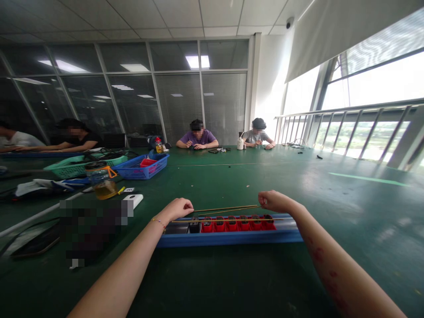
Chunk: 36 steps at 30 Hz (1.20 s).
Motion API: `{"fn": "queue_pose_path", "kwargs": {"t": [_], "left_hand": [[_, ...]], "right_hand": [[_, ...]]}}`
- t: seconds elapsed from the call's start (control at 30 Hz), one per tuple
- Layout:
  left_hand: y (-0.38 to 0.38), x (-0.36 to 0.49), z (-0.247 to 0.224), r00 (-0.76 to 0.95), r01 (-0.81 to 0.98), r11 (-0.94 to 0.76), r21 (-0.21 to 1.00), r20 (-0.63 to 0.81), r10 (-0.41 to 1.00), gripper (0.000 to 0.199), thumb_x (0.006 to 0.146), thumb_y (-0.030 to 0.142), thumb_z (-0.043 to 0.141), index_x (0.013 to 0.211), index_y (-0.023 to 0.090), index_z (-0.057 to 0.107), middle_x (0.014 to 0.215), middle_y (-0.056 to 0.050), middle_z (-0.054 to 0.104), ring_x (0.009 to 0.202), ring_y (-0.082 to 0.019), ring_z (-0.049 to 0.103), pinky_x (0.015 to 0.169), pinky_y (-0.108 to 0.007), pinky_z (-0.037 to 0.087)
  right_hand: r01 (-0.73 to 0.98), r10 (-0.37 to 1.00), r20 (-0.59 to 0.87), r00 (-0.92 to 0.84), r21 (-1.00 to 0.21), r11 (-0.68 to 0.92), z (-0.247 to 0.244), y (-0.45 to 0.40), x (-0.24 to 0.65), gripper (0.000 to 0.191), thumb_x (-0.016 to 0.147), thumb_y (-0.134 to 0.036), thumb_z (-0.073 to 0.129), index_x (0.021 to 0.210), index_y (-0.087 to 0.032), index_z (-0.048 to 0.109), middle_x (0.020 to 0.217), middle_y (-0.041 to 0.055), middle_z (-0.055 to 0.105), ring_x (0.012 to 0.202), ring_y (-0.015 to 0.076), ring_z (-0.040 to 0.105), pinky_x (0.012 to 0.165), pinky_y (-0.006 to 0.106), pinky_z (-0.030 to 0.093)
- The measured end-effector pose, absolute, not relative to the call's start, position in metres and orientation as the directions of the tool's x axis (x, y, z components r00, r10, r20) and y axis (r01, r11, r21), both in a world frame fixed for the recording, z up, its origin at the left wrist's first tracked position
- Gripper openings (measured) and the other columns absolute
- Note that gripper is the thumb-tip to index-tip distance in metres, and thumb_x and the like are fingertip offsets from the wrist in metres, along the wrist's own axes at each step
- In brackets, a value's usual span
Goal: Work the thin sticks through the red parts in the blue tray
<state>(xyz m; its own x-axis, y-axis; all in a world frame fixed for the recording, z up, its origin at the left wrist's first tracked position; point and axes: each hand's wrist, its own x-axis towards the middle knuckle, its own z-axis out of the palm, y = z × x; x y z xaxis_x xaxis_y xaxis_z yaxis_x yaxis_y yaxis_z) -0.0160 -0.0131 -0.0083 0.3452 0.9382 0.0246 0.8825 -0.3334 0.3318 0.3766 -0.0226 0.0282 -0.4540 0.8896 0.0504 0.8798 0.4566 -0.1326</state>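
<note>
A long blue tray (pixel 232 239) lies crosswise in front of me, holding a row of several red cups (pixel 232 226) with dark tops and one black cup (pixel 194 227) at their left end. One thin stick (pixel 228 220) rests lengthwise over the cups. Behind the tray, two more thin sticks (pixel 225 208) run between my hands. My left hand (pixel 179 208) is closed at the tray's left end, its fingertips pinching the left end of a stick. My right hand (pixel 273 201) is closed beyond the tray's right part, at the right ends of the sticks.
On the left are a blue basket (pixel 142 170), a green basket (pixel 71 167), a jar of amber liquid (pixel 104 187), a white device (pixel 135 199) and a dark pouch. People sit at the table's far side and far left; a white bottle (pixel 240 143) stands near one.
</note>
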Motion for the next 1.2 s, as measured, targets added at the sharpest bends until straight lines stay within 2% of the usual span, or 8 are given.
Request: {"fn": "queue_pose_path", "kwargs": {"t": [0.2, 0.33, 0.47, 0.53, 0.63, 0.8, 1.03, 1.2], "left_hand": [[-0.013, -0.015, -0.009, 0.331, 0.886, -0.313, 0.341, 0.007, 0.944, 0.035, 0.066, 0.052, 0.054, 0.078, 0.021, 0.065, 0.076, -0.001, 0.067, 0.07, -0.015, 0.059, 0.057, -0.021, 0.039], [-0.009, -0.017, -0.012, 0.353, 0.874, -0.329, 0.359, -0.001, 0.936, 0.026, 0.067, 0.044, 0.056, 0.078, 0.022, 0.065, 0.079, 0.001, 0.067, 0.073, -0.015, 0.06, 0.06, -0.02, 0.04], [-0.007, -0.02, -0.013, 0.358, 0.872, -0.336, 0.357, 0.004, 0.934, 0.021, 0.069, 0.037, 0.054, 0.079, 0.022, 0.065, 0.08, 0.001, 0.067, 0.075, -0.014, 0.06, 0.063, -0.02, 0.041], [-0.008, -0.02, -0.013, 0.359, 0.872, -0.336, 0.356, 0.0, 0.933, 0.021, 0.069, 0.035, 0.054, 0.08, 0.022, 0.065, 0.081, 0.001, 0.067, 0.076, -0.014, 0.06, 0.064, -0.02, 0.041], [-0.008, -0.02, -0.012, 0.357, 0.879, -0.336, 0.339, 0.001, 0.934, 0.019, 0.069, 0.032, 0.053, 0.079, 0.022, 0.066, 0.082, 0.001, 0.068, 0.076, -0.014, 0.06, 0.065, -0.02, 0.041], [-0.012, -0.018, -0.01, 0.316, 0.913, -0.311, 0.264, 0.024, 0.948, 0.015, 0.069, 0.03, 0.054, 0.074, 0.022, 0.066, 0.079, 0.001, 0.068, 0.073, -0.013, 0.06, 0.064, -0.02, 0.04], [-0.021, -0.013, -0.003, 0.322, 0.927, -0.339, 0.162, 0.122, 0.939, 0.012, 0.069, 0.03, 0.055, 0.071, 0.025, 0.065, 0.077, 0.002, 0.066, 0.071, -0.013, 0.058, 0.06, -0.02, 0.038], [-0.02, -0.014, -0.001, 0.346, 0.92, -0.346, 0.186, 0.037, 0.938, 0.011, 0.068, 0.026, 0.054, 0.073, 0.025, 0.065, 0.076, 0.002, 0.066, 0.07, -0.012, 0.059, 0.059, -0.019, 0.038]], "right_hand": [[0.825, 0.845, 0.007, -0.535, -0.212, 0.524, 0.013, -0.017, 0.356, 0.031, 0.07, -0.014, 0.043, 0.084, -0.024, 0.07, 0.081, -0.0003, 0.069, 0.073, 0.0157, 0.061, 0.067, 0.022, 0.044], [0.773, 0.81, -0.014, -0.587, -0.309, 0.554, 0.014, -0.017, 0.354, 0.036, 0.072, -0.015, 0.042, 0.096, -0.023, 0.067, 0.093, -0.0013, 0.068, 0.082, 0.0153, 0.061, 0.073, 0.021, 0.045], [0.685, 0.781, 0.048, -0.623, -0.449, 0.574, 0.028, -0.023, 0.359, 0.035, 0.077, -0.022, 0.042, 0.105, -0.021, 0.062, 0.103, 0.0005, 0.064, 0.092, 0.0158, 0.058, 0.08, 0.023, 0.044], [0.704, 0.803, 0.049, -0.594, -0.45, 0.549, 0.04, -0.029, 0.36, 0.033, 0.078, -0.029, 0.043, 0.105, -0.021, 0.062, 0.102, 0.0019, 0.065, 0.089, 0.0167, 0.059, 0.077, 0.024, 0.045], [0.735, 0.799, -0.051, -0.6, -0.43, 0.524, 0.062, -0.045, 0.362, 0.033, 0.078, -0.038, 0.046, 0.101, -0.021, 0.063, 0.093, 0.0029, 0.067, 0.08, 0.0172, 0.06, 0.069, 0.025, 0.046], [0.794, 0.8, -0.149, -0.581, -0.319, 0.517, 0.087, -0.069, 0.369, 0.035, 0.067, -0.046, 0.058, 0.092, -0.022, 0.063, 0.089, 0.0016, 0.066, 0.076, 0.0182, 0.06, 0.062, 0.025, 0.045], [0.89, 0.792, -0.427, -0.437, -0.334, 0.311, 0.074, -0.065, 0.372, 0.04, 0.058, -0.027, 0.064, 0.096, -0.019, 0.055, 0.095, 0.0032, 0.065, 0.065, 0.0169, 0.063, 0.05, 0.023, 0.045], [0.901, 0.8, -0.432, -0.416, -0.315, 0.299, 0.07, -0.063, 0.371, 0.039, 0.058, -0.018, 0.061, 0.096, -0.019, 0.054, 0.08, 0.0013, 0.067, 0.066, 0.0164, 0.063, 0.051, 0.021, 0.044]]}}
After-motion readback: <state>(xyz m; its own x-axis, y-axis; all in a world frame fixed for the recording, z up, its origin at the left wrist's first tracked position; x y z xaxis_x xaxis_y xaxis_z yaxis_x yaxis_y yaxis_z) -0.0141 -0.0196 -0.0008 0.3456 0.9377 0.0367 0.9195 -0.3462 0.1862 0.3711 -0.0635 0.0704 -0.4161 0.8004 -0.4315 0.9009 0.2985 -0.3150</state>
